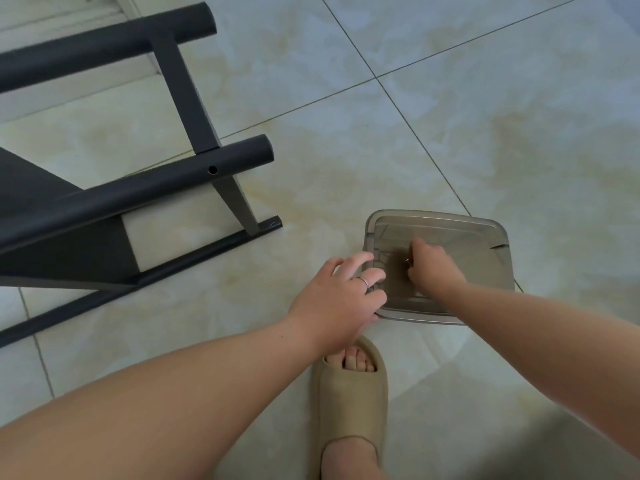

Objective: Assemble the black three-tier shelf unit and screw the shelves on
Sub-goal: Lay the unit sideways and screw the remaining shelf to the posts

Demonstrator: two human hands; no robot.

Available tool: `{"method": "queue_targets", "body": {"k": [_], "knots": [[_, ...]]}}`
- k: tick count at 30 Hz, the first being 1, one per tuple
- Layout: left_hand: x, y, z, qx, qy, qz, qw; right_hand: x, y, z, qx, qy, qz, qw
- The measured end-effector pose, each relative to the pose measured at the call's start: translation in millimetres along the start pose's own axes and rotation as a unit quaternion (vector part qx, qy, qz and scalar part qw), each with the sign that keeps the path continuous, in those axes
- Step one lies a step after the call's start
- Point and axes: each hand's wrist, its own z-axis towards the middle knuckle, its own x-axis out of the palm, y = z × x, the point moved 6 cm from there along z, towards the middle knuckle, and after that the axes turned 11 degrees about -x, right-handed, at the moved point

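Observation:
The black shelf unit [114,199] lies tipped on the tiled floor at the left, its round posts pointing right; one post shows an empty screw hole [212,170]. A translucent grey plastic container [460,244] sits on the floor in the middle. My left hand [341,296], with a ring, holds the container's left rim with spread fingers. Inside the container is my right hand [433,266], fingers pinched on a small metal piece [408,261] that looks like a screw or washer. The container's other contents are hidden by my hands.
Below the container is my foot in a beige slipper [349,403]. A thin black bar of the shelf frame [207,252] lies along the floor toward the container. Pale floor tiles stretch to the right and back.

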Motion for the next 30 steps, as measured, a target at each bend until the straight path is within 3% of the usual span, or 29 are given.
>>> {"method": "queue_targets", "body": {"k": [9, 14, 18, 22, 25, 30], "knots": [[-12, 1, 0, -0.021, 0.063, 0.017, 0.998, -37, 29, -36, -0.065, -0.004, 0.006, 0.998], [-85, 21, -15, -0.042, -0.011, 0.030, 0.999, -108, 95, -64, -0.122, -0.086, 0.057, 0.987], [-156, 47, -31, -0.086, -0.120, 0.070, 0.987, -162, 156, -96, -0.159, -0.156, 0.157, 0.962], [-212, 94, -50, -0.267, -0.221, -0.023, 0.938, -189, 209, -128, -0.180, -0.188, 0.242, 0.935], [-221, 136, -66, -0.398, -0.232, -0.122, 0.879, -191, 237, -142, -0.191, -0.179, 0.280, 0.924], [-207, 179, -75, -0.455, -0.189, -0.305, 0.815, -178, 259, -146, -0.206, -0.141, 0.312, 0.917]]}}
